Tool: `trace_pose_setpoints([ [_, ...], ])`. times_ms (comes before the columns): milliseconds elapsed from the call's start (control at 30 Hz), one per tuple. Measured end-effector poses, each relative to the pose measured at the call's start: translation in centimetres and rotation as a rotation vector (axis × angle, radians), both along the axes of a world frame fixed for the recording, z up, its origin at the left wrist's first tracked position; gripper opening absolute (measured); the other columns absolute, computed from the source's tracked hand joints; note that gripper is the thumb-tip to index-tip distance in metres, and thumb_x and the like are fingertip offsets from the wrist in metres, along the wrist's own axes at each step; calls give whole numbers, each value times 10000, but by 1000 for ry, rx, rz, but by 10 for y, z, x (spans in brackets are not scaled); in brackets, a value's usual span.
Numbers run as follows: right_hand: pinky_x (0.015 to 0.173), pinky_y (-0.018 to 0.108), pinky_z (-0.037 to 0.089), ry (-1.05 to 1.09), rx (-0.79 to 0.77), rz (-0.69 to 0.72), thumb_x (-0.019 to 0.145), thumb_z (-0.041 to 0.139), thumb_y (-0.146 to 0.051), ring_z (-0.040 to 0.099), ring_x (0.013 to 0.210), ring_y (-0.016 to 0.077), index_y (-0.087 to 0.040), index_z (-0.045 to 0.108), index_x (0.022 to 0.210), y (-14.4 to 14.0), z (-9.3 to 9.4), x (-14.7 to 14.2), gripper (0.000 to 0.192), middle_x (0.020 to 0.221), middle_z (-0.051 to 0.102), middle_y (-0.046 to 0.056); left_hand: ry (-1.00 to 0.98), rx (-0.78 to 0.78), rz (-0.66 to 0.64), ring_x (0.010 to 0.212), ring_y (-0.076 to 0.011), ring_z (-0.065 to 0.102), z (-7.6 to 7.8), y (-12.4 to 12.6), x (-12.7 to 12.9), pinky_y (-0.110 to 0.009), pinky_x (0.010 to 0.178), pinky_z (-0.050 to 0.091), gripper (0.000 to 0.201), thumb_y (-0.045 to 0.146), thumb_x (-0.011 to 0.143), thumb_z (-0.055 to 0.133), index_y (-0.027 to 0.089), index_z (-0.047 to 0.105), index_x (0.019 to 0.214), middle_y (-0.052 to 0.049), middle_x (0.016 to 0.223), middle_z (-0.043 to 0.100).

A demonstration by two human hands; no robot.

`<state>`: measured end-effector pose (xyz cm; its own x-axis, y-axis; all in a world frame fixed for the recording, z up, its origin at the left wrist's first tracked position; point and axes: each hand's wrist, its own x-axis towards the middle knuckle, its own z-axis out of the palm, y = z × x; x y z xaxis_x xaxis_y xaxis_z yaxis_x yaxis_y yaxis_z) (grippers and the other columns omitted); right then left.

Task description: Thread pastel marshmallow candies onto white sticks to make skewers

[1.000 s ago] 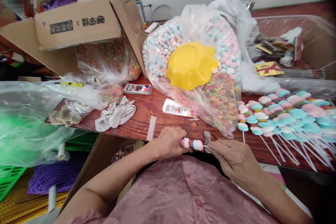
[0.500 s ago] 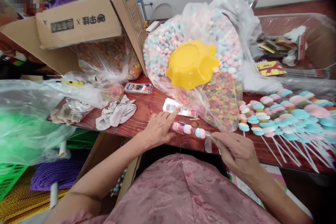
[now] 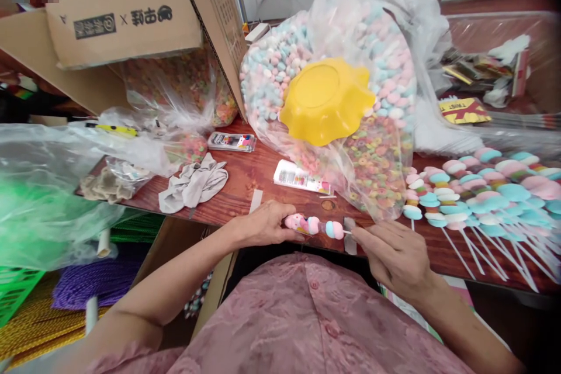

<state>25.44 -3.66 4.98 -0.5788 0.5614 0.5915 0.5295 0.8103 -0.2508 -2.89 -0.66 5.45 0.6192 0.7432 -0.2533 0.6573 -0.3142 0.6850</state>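
Left hand [image 3: 263, 227] closed around the candy skewer [image 3: 313, 225] at its candy end; right hand [image 3: 394, 257] pinches the stick end above the table [image 3: 245, 178].

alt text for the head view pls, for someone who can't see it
A person's left hand and right hand hold a candy skewer between them at the edge of a wooden table. Behind it a clear bag of sweets holds a yellow bowl; finished skewers lie to the right, a cardboard box stands at left.
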Motion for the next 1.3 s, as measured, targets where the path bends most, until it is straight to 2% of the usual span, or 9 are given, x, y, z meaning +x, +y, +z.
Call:
trace_pose_setpoints([
  [100, 549, 278, 412, 66, -18, 30, 867, 491, -40, 553, 572, 139, -189, 614, 1065, -3, 7, -3, 277, 681, 636, 16, 10, -4, 21, 649, -128, 563, -3, 2, 3, -225, 581, 355, 273, 428, 829, 643, 159, 600, 835, 1, 743, 639],
  [233, 583, 272, 454, 139, -155, -17, 885, 520, -56, 611, 622, 137, -198, 618, 998, -9, 14, -6, 206, 728, 670, 16, 175, 150, 107, 669, -157, 580, -2, 2, 7, -245, 587, 335, 118, 275, 800, 622, 169, 582, 767, -26, 739, 646],
  [433, 611, 271, 494, 195, -233, -118, 889, 560, -70, 650, 636, 143, -205, 620, 984, -20, 7, -13, 175, 739, 687, 13, 196, 237, 207, 624, -154, 561, -3, 2, 10, -255, 561, 308, 127, 272, 786, 608, 181, 544, 727, -20, 700, 634],
  [633, 610, 268, 499, 220, -261, -134, 878, 554, -75, 661, 630, 145, -206, 640, 972, -21, -1, -14, 183, 745, 701, 11, 168, 294, 31, 694, -162, 590, -19, 1, 7, -257, 611, 360, 139, 305, 835, 585, 183, 544, 785, -28, 767, 639],
  [800, 577, 280, 445, 121, -105, -94, 858, 530, -39, 616, 605, 147, -191, 633, 1019, -13, 5, -6, 245, 719, 680, 23, 274, 343, -131, 784, -192, 608, -16, 2, 6, -265, 643, 379, 51, 222, 833, 570, 174, 568, 852, -61, 853, 650],
  [900, 576, 295, 419, 41, 10, -74, 834, 515, -3, 602, 621, 159, -174, 615, 1053, -7, 10, -1, 295, 713, 669, 34, 167, 286, -115, 724, -161, 578, -9, 1, 7, -250, 608, 348, 113, 278, 854, 588, 172, 564, 820, -35, 803, 633],
  [1067, 591, 299, 423, 31, 13, -60, 849, 508, -12, 595, 637, 161, -165, 601, 1043, -7, 11, -4, 264, 718, 663, 45, -92, 2, 88, 603, -99, 468, -6, 0, 14, -220, 548, 294, 375, 509, 783, 694, 164, 554, 749, 38, 665, 540],
  [1200, 592, 288, 431, 78, -25, -48, 864, 513, -21, 604, 645, 159, -157, 603, 1019, -16, 8, -12, 225, 725, 662, 51, -213, -100, 256, 580, -76, 381, -11, 5, 17, -207, 532, 271, 384, 443, 717, 754, 151, 511, 659, 66, 605, 453],
  [1300, 590, 282, 434, 73, -72, -79, 877, 513, -31, 594, 603, 144, -163, 606, 978, -22, 8, -14, 190, 718, 666, 35, -229, -76, 276, 578, -73, 367, -13, 9, 18, -205, 530, 267, 362, 409, 709, 755, 148, 512, 650, 68, 602, 450],
])
